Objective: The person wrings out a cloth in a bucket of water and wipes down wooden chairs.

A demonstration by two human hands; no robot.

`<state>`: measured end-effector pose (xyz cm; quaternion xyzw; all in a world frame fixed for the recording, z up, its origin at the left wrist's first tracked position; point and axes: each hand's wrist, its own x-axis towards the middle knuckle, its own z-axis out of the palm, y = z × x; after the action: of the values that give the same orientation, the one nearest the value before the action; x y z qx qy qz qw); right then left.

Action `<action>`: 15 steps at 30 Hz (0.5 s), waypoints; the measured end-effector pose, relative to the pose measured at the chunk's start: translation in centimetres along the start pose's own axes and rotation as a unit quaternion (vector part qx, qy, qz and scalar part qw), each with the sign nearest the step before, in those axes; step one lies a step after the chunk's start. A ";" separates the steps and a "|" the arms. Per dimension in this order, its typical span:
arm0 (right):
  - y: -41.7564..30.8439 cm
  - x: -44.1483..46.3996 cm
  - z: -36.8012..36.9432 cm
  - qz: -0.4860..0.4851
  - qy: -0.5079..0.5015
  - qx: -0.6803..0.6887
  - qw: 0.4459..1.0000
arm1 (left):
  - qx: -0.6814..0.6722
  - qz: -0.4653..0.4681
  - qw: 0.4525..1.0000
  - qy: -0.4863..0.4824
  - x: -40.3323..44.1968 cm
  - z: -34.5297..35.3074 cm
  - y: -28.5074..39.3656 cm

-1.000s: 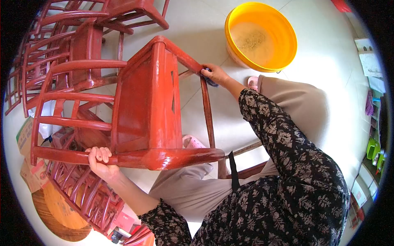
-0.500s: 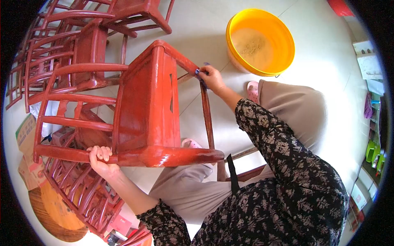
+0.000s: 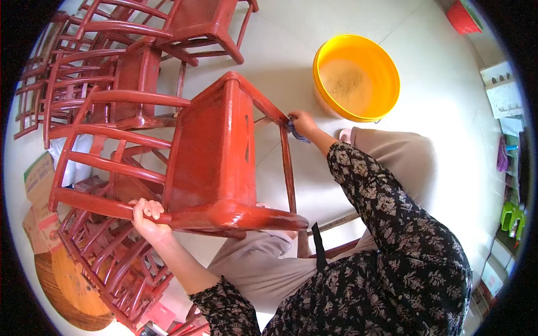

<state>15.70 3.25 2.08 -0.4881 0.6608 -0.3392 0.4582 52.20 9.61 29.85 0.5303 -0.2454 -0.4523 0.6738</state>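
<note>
A red wooden chair [image 3: 204,151] is tipped on its side before me, its slatted back toward the left and its legs toward the right. My left hand [image 3: 148,217] is wrapped round the lower back post, close to the seat. On the far side, my right hand [image 3: 304,124] is closed on a bluish cloth [image 3: 297,133], which touches a chair leg near its joint with a crossbar. The fingertips of that hand are partly hidden.
A yellow bucket [image 3: 386,84] with cloudy water stands beyond my right hand. Several more red chairs [image 3: 140,78] crowd the left. Cardboard boxes [image 3: 42,218] and a round wooden board [image 3: 78,280] lie lower left. Shelves with goods [image 3: 504,168] line the right edge; a red basin [image 3: 462,19] is upper right.
The whole view has shifted, so most things appear lower and slightly right. My right hand has turned a little on the chair leg, and more cloth shows below it. My left hand keeps its grip.
</note>
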 end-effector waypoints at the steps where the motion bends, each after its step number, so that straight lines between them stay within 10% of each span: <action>1: -0.8 0.1 -0.4 0.110 0.014 0.021 0.994 | 0.001 0.000 1.000 0.001 0.0 -0.1 0.0; 5: -7.7 2.4 0.0 0.045 0.092 0.240 0.965 | 0.010 -0.001 1.000 0.012 -0.1 0.0 0.2; 9: -10.8 4.1 2.9 -0.187 0.165 0.023 0.968 | 0.007 -0.011 1.000 0.025 -0.5 0.6 0.5; 15: -0.6 1.8 2.3 0.081 -0.057 -0.295 0.950 | 0.000 0.006 0.999 0.044 -0.9 1.8 0.5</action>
<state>17.83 1.32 1.31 -0.5652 0.7415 -0.0627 0.3562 50.47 9.51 30.99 0.5480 -0.2187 -0.4245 0.6868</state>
